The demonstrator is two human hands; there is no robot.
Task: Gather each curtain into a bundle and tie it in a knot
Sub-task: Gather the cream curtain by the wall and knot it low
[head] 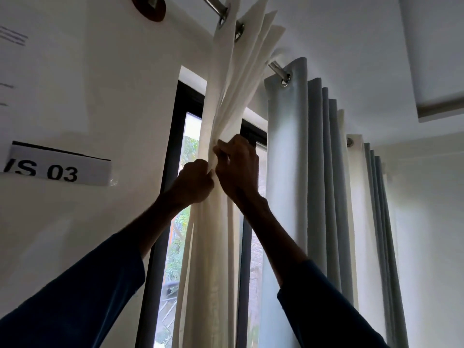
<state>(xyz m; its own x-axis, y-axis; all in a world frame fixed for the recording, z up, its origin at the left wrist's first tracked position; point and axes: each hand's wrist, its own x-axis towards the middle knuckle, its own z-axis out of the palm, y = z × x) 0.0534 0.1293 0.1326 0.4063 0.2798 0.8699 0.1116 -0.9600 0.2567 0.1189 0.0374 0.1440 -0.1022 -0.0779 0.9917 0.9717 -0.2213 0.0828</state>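
Cream curtain (226,96): it hangs from the rod (213,3) on the left side of the window. Its folds are drawn into a narrow neck where I hold it, fan out above toward the eyelets, and fall loose below.
Left hand (194,182): closed in a fist round the gathered folds, just under the right.
Right hand (238,167): fingers curled, pinching the outer pleats in against the bundle. The two hands touch.
Grey curtain (286,172): hanging in open pleats just to the right, apart from my hands and not gathered.
Step in hand: gathering, by my reading. No knot shows on either curtain.
Doing it well: I would take in every pleat before moving on, since the rightmost folds above look barely caught. Then I would slide the grip lower, because this high up there is little slack to loop.
Risk: pulling down hard could strain the eyelets on the rod.
Surroundings: a dark window frame (173,136) and a wall sign (57,167).
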